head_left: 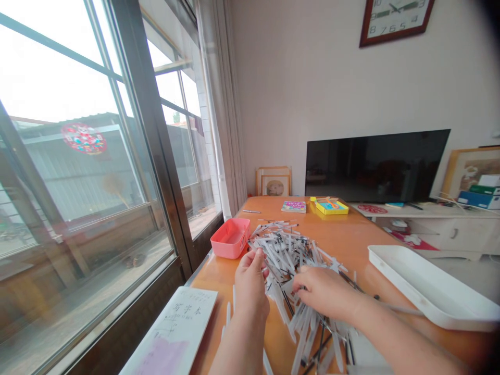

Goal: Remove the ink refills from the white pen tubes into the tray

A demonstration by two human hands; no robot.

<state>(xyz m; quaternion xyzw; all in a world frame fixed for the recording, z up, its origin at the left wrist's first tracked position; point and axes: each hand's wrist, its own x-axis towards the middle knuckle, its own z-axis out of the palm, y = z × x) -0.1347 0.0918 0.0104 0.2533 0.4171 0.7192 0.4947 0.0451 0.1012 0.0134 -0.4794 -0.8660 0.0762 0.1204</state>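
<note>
A big heap of thin white and black pen parts (291, 255) lies on the orange table (347, 234). My left hand (250, 284) rests at the heap's left side, its thumb and fingers pinched on a pale pen part. My right hand (324, 291) lies on top of the heap with its fingers curled down into the pieces; what they grip is hidden. More pen parts spill toward me under both forearms.
A pink plastic box (231, 237) stands left of the heap. A white tray (429, 286) sits at the right. A white exercise book (175, 328) lies at the near left edge. Coloured boxes (331, 206) and a TV (375, 165) are beyond. A window runs along the left.
</note>
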